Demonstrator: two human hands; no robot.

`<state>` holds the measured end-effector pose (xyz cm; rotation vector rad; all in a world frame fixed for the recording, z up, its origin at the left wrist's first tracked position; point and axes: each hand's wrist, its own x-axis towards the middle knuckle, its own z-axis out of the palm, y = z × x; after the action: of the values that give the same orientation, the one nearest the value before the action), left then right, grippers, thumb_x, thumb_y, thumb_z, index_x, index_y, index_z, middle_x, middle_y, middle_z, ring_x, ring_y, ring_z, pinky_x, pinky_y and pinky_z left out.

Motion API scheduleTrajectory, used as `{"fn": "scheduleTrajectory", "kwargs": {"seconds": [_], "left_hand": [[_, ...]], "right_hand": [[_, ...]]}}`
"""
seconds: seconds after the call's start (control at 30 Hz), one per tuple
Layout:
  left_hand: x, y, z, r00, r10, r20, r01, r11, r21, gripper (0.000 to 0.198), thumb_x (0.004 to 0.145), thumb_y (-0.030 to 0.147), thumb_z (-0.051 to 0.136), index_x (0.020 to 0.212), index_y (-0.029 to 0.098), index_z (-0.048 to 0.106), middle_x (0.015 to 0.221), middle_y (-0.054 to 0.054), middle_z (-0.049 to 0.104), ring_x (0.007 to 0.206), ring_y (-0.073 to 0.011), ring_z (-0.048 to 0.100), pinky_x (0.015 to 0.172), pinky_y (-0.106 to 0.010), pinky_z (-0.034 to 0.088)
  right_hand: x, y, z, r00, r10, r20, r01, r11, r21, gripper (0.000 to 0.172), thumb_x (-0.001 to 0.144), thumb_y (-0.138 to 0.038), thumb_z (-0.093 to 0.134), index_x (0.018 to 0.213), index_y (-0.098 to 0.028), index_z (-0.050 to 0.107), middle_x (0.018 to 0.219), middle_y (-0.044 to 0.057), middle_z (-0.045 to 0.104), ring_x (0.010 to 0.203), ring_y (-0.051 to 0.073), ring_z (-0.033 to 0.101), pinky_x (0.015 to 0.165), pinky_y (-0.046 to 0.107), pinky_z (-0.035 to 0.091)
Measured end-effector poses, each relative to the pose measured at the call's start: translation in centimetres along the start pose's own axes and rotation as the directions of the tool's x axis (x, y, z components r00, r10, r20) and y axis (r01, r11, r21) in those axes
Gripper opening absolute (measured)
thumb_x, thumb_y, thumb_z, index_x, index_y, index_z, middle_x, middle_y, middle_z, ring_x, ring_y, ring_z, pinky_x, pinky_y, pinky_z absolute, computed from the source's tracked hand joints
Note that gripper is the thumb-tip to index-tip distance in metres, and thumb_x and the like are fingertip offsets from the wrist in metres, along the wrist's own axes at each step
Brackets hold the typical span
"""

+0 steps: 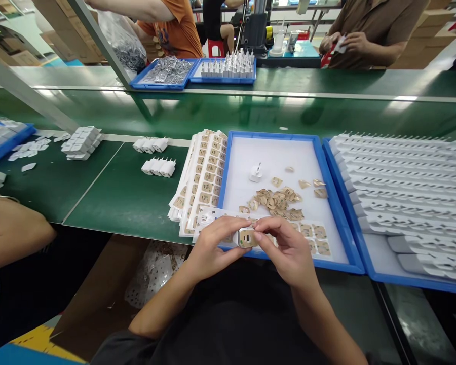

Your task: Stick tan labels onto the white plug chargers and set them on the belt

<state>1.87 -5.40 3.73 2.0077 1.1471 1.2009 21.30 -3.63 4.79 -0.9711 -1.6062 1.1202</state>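
Between the thumb and fingers of my left hand [220, 243] is a white charger plug [235, 238], its port face turned toward me. A tan sticker [246, 237] with a port cutout covers that face. My right hand [285, 246] has its thumb and forefinger pinched at the sticker's right edge; the exact contact is partly hidden. Under both hands lies a sticker sheet [321, 238], across the front of a blue-rimmed tray [273, 136]. A single charger plug [256, 173] stands in the tray, behind a pile of tan paper pieces [279, 200].
Sticker sheets [205, 177] are stacked left of the tray. At right, another blue tray [368, 253] holds rows of white chargers. Two small charger groups [158, 167] stand on the green bench. A co-worker's arm [15, 228] is at left. Trays of parts [171, 71] sit across the line.
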Motion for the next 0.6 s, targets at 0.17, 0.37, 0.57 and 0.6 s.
{"fn": "scheduleTrajectory", "kwargs": {"seconds": [0.17, 0.37, 0.57, 0.6], "left_hand": [[0.13, 0.05, 0.06, 1.000, 0.011, -0.012, -0.011, 1.000, 0.005, 0.037, 0.091, 0.025, 0.072, 0.127, 0.023, 0.065, 0.118, -0.008, 0.076, 0.108, -0.0217, 0.073, 0.096, -0.034, 0.058], [0.10, -0.06, 0.13, 1.000, 0.005, -0.014, -0.005, 1.000, 0.022, 0.037, 0.092, 0.025, 0.072, 0.128, 0.023, 0.065, 0.118, -0.009, 0.076, 0.109, -0.0230, 0.073, 0.097, -0.036, 0.059], [0.06, -0.15, 0.17, 1.000, 0.023, -0.020, -0.023, 0.999, 0.026, 0.040, 0.089, 0.021, 0.074, 0.128, 0.024, 0.065, 0.119, -0.008, 0.075, 0.110, -0.0214, 0.072, 0.099, -0.033, 0.057], [0.04, -0.17, 0.18, 0.999, 0.026, -0.022, -0.025, 0.999, 0.026, 0.040, 0.089, 0.020, 0.074, 0.128, 0.024, 0.064, 0.119, -0.008, 0.075, 0.110, -0.0212, 0.072, 0.099, -0.033, 0.057]], "right_hand": [[-0.12, -0.22, 0.14, 0.999, -0.029, -0.029, 0.027, 0.998, -0.062, 0.004, 0.095, -0.023, 0.064, 0.094, -0.024, 0.068, 0.090, 0.003, 0.071, 0.086, 0.018, 0.069, 0.077, 0.030, 0.058], [0.01, -0.51, 0.40, 0.995, -0.088, -0.038, 0.081, 0.984, -0.159, 0.002, 0.094, -0.022, 0.065, 0.093, -0.023, 0.065, 0.087, 0.002, 0.070, 0.079, 0.016, 0.068, 0.074, 0.030, 0.058], [0.08, -0.72, 0.59, 0.989, -0.144, -0.039, 0.130, 0.957, -0.258, 0.006, 0.094, -0.019, 0.065, 0.092, -0.024, 0.064, 0.085, 0.001, 0.071, 0.076, 0.016, 0.068, 0.071, 0.030, 0.057], [0.08, -0.80, 0.64, 0.987, -0.156, -0.038, 0.139, 0.951, -0.277, 0.006, 0.094, -0.018, 0.064, 0.092, -0.024, 0.064, 0.085, 0.001, 0.071, 0.076, 0.016, 0.068, 0.072, 0.030, 0.056]]}}
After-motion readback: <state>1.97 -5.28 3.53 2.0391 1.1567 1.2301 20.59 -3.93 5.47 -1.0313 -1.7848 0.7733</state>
